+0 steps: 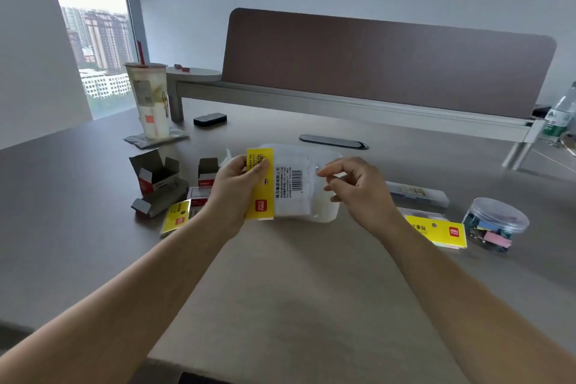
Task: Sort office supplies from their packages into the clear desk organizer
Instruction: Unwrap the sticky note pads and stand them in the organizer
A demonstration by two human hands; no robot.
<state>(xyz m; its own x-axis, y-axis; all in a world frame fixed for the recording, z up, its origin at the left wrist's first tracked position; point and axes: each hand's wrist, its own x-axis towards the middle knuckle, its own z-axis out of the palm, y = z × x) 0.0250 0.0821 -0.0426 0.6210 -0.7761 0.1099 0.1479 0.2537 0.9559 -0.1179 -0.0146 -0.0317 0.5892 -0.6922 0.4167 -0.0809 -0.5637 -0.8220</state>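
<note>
Far left on the bench (78, 196): a drink cup (151, 100), then opened cardboard boxes (156, 181) and a yellow packet (177, 217). My left hand (237, 187) pinches the yellow header of a clear sticky-note packet (291, 187), held up over the bench in front of the clear organizer (321, 159). My right hand (355, 187), fingers loosely curled, picks at the packet's right edge; further right lie another yellow packet (436, 232) and a tub of clips (495, 224).

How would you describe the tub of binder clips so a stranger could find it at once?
Start at the grey desk and go to its right side, past the right hand. Beside a yellow sticky-note pack stands the clear round tub, the only lidded container holding colourful clips.
</note>
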